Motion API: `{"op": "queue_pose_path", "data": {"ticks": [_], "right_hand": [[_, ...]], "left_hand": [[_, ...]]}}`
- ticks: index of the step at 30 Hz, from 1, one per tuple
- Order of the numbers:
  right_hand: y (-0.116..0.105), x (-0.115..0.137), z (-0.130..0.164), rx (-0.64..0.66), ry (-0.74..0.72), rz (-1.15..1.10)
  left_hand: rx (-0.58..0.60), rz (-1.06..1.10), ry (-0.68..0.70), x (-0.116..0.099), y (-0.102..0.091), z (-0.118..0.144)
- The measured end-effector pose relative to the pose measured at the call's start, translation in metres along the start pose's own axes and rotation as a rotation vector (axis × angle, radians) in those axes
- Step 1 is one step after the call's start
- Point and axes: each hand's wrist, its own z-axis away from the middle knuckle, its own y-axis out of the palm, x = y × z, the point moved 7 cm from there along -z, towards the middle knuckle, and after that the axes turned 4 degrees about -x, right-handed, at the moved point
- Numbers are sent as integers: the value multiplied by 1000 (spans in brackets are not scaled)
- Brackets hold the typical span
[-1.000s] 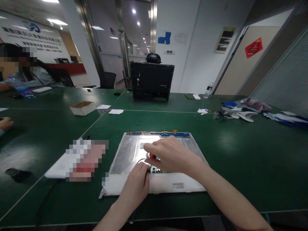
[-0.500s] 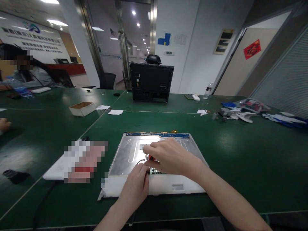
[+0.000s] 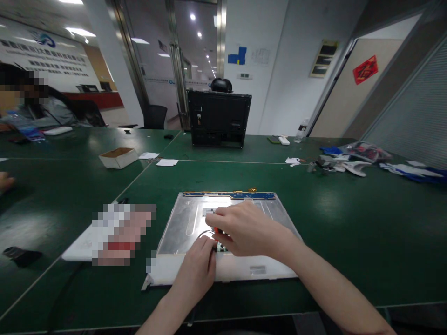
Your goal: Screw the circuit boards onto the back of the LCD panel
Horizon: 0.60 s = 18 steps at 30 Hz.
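Observation:
A flat metal-backed display panel (image 3: 188, 223) lies face down on the green table (image 3: 349, 223), with a blue circuit strip (image 3: 228, 195) along its far edge. My right hand (image 3: 244, 228) is closed around a small red-handled tool (image 3: 216, 230), held upright over the panel's middle. My left hand (image 3: 197, 267) rests on the panel's near white edge, fingertips pinching at a thin cable or small part right beside the tool tip. The tool's tip and what the left fingers touch are hidden by the hands.
A white flat object (image 3: 84, 244), partly blurred, lies left of the panel, and a small black item (image 3: 21, 256) further left. A black monitor housing (image 3: 218, 118) stands at the back. A cardboard tray (image 3: 118, 157), papers (image 3: 166, 162) and loose parts (image 3: 345, 165) lie around. Another person (image 3: 31, 107) sits far left.
My right hand has shifted slightly left and lower over the panel with the tool. The left hand stays in place.

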Motion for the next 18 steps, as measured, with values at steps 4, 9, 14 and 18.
{"op": "queue_pose_path", "data": {"ticks": [4,9,14,18], "right_hand": [[3,-1,-1,-19,41,64],[11,-2,-4,-64,135,92],[12,0,-6,-90,142,65],[5,1,-3,-49,57,-47]], "left_hand": [[-20,-25,20,2,1,1],[-47,-34,28,3,-1,1],[-34,-15,19,0,-1,-1],[-20,-18,3,-1,-2,-1]]}}
